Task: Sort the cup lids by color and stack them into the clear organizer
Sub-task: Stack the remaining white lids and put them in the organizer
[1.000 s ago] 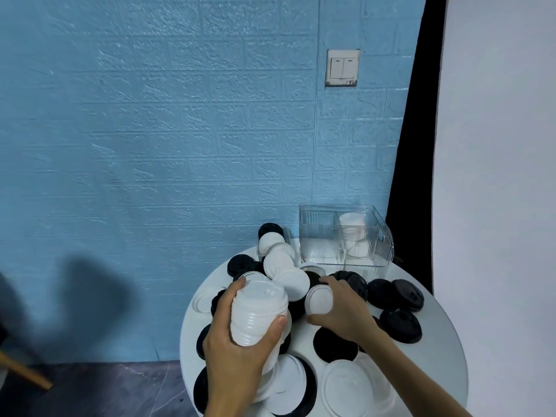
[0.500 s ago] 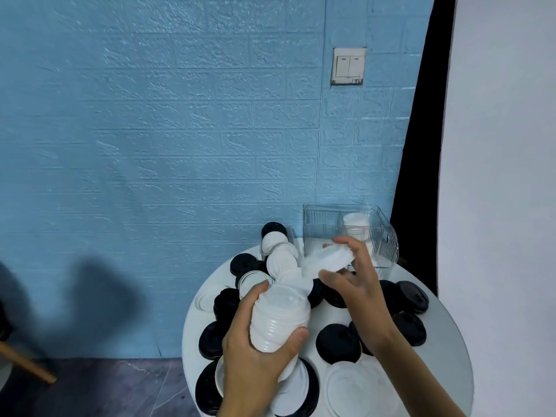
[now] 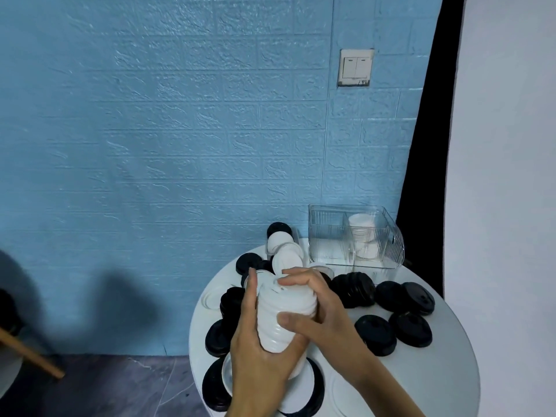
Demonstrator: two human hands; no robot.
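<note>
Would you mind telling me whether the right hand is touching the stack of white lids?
Touching: the head view shows the right hand wrapped over the stack of white lids.

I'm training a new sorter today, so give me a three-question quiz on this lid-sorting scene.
1. True or false: the stack of white lids is held by both the left hand and the right hand.
2. Which colour of lids already sits in the clear organizer? A) black B) white C) both
3. Fill in: the loose lids on the round table to the right of the hands are ____.

Key: 1 true; 2 B, white lids in the right-hand compartment; 3 black.
</note>
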